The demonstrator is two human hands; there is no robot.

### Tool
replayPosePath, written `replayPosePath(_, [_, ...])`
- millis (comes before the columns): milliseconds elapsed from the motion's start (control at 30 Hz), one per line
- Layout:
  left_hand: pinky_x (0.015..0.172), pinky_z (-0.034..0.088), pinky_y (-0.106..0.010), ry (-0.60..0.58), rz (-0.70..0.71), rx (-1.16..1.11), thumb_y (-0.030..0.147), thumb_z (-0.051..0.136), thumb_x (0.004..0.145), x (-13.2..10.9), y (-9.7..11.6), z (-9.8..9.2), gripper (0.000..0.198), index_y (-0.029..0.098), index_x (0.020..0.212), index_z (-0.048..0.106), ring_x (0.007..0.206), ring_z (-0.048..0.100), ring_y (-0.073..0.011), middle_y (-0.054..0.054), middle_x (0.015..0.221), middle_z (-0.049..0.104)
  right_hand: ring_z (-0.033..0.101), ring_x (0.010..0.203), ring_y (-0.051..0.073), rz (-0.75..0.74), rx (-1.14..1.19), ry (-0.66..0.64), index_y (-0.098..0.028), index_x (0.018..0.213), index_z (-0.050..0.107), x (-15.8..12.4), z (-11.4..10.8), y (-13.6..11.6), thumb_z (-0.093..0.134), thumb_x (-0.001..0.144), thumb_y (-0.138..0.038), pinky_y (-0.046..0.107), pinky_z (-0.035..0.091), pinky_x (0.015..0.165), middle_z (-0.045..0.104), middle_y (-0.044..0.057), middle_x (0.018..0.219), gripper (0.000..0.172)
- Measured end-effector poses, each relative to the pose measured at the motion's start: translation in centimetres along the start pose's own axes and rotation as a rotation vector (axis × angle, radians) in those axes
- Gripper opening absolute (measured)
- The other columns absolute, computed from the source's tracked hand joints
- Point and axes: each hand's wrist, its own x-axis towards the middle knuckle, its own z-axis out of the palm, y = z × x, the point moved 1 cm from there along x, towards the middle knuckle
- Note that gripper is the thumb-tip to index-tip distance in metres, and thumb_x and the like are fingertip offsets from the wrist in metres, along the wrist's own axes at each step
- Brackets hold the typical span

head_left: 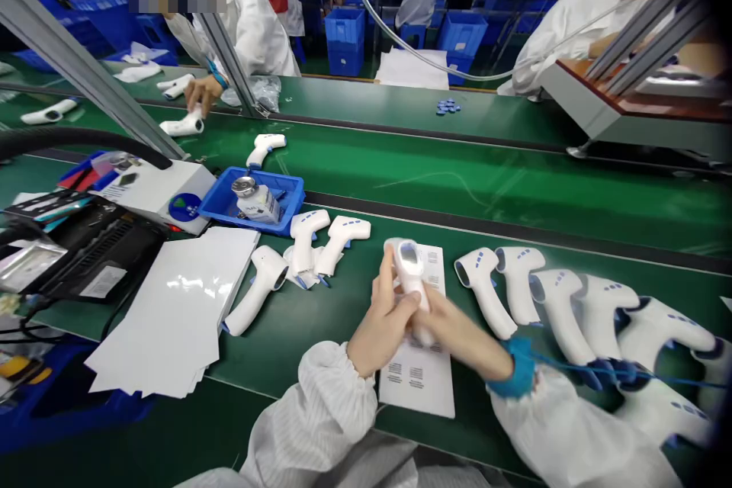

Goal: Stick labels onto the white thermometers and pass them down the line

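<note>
My left hand [386,324] and my right hand [460,335] both grip a white handheld infrared thermometer [409,274] upright, and my fingers hide its handle. Under it lies a printed white instruction sheet [420,377]. Several matching thermometers [560,316] lie in a row to the right of my right hand. More of them [257,290] lie on the green conveyor belt [337,335] to the left of my left hand. A blue wrist strap [512,370] circles my right wrist, and its cord runs off to the right.
A stack of glossy white sheets [177,313] and a blue tray [252,198] holding a bottle stand to the left. A black device [97,255] lies beyond the sheets. Across the belt, a co-worker's hand [203,95] holds a thermometer. Blue crates stand behind.
</note>
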Motion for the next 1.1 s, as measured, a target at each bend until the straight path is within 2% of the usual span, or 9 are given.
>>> replayPosePath(100, [0.113, 0.027, -0.045, 0.171, 0.092, 0.484, 0.029, 0.047, 0.092, 2.4, -0.8, -2.6, 0.057, 0.021, 0.146, 0.031, 0.138, 0.03, -0.0275, -0.013, 0.143, 0.041, 0.059, 0.064, 0.02, 0.125, -0.262, 0.326, -0.019, 0.091, 0.05, 5.9, -4.9, -0.5, 0.059, 0.081, -0.032, 0.032, 0.049, 0.06, 0.058, 0.001, 0.07, 0.019])
replayPosePath(233, [0.106, 0.022, -0.061, 0.396, 0.046, 0.651, 0.015, 0.052, 0.083, 5.3, -3.0, -5.9, 0.061, 0.005, 0.141, 0.034, 0.131, 0.03, -0.0401, -0.022, 0.127, 0.046, 0.058, 0.099, 0.03, 0.12, -0.338, 0.562, -0.015, 0.095, 0.049, 13.9, -12.1, -2.7, 0.064, 0.075, -0.024, 0.042, 0.046, 0.084, 0.06, 0.014, 0.101, 0.027])
replayPosePath(367, [0.1, 0.028, -0.064, 0.463, 0.048, 0.737, 0.005, 0.05, 0.079, 6.7, -4.4, -7.4, 0.052, -0.003, 0.13, 0.045, 0.12, 0.038, -0.0424, -0.025, 0.113, 0.053, 0.037, 0.127, 0.04, 0.073, -0.325, 0.652, -0.011, 0.108, 0.051, 16.5, -13.5, -4.0, 0.068, 0.072, -0.022, 0.055, 0.029, 0.103, 0.048, 0.023, 0.127, 0.041])
replayPosePath(500, [0.1, 0.034, -0.059, 0.446, 0.114, 0.731, 0.009, 0.051, 0.081, 6.2, -4.0, -6.8, 0.054, -0.003, 0.133, 0.04, 0.12, 0.044, -0.0404, -0.026, 0.115, 0.055, 0.042, 0.125, 0.034, -0.036, -0.223, 0.503, -0.016, 0.115, 0.056, 14.5, -8.8, -3.5, 0.066, 0.077, -0.031, 0.049, 0.033, 0.104, 0.05, 0.017, 0.128, 0.042])
replayPosePath(700, [0.102, 0.042, -0.043, 0.222, 0.19, 0.462, 0.02, 0.049, 0.09, 1.7, -0.5, -2.4, 0.073, 0.024, 0.152, 0.01, 0.13, 0.046, -0.0292, -0.014, 0.147, 0.04, 0.063, 0.083, 0.017, -0.069, 0.081, 0.211, -0.023, 0.107, 0.062, 8.2, -1.8, -3.6, 0.034, 0.094, -0.052, 0.029, 0.054, 0.069, 0.064, 0.004, 0.096, 0.042])
replayPosePath(800, [0.083, 0.054, -0.04, 0.022, 0.014, -0.102, 0.025, 0.062, 0.085, -0.3, 0.6, -0.3, 0.09, 0.033, 0.151, 0.002, 0.085, 0.068, -0.0218, -0.009, 0.12, 0.061, 0.059, 0.069, 0.014, -0.09, 0.252, 0.156, -0.022, 0.093, 0.063, 5.3, -0.6, -3.6, 0.043, 0.092, -0.051, 0.026, 0.05, 0.06, 0.061, 0.001, 0.083, 0.035])
replayPosePath(900, [0.062, 0.056, -0.031, 0.003, -0.11, -0.51, 0.028, 0.062, 0.087, -1.6, 0.4, 0.9, 0.085, 0.038, 0.149, 0.005, 0.048, 0.055, -0.0089, 0.002, 0.087, 0.063, 0.061, 0.082, 0.016, -0.151, 0.199, 0.172, -0.024, 0.099, 0.063, 2.9, -0.5, -2.7, 0.043, 0.094, -0.046, 0.028, 0.051, 0.07, 0.063, 0.002, 0.093, 0.029])
replayPosePath(1000, [0.047, 0.048, -0.021, 0.057, -0.186, -0.548, 0.031, 0.059, 0.09, -2.9, -0.7, 1.4, 0.075, 0.041, 0.147, 0.011, 0.041, 0.045, -0.0064, 0.007, 0.068, 0.055, 0.058, 0.103, 0.019, -0.226, -0.033, 0.281, -0.025, 0.106, 0.06, 0.1, -1.2, -0.4, 0.049, 0.093, -0.037, 0.033, 0.047, 0.089, 0.061, 0.004, 0.109, 0.021])
replayPosePath(1100, [0.043, 0.044, -0.019, -0.018, -0.288, -0.472, 0.038, 0.054, 0.092, -4.1, -1.7, 2.2, 0.073, 0.037, 0.149, 0.008, 0.041, 0.042, -0.0075, 0.008, 0.06, 0.049, 0.06, 0.095, 0.022, -0.172, -0.277, 0.331, -0.022, 0.093, 0.063, -3.0, -1.7, 2.5, 0.056, 0.09, -0.029, 0.036, 0.049, 0.084, 0.062, 0.006, 0.101, 0.011])
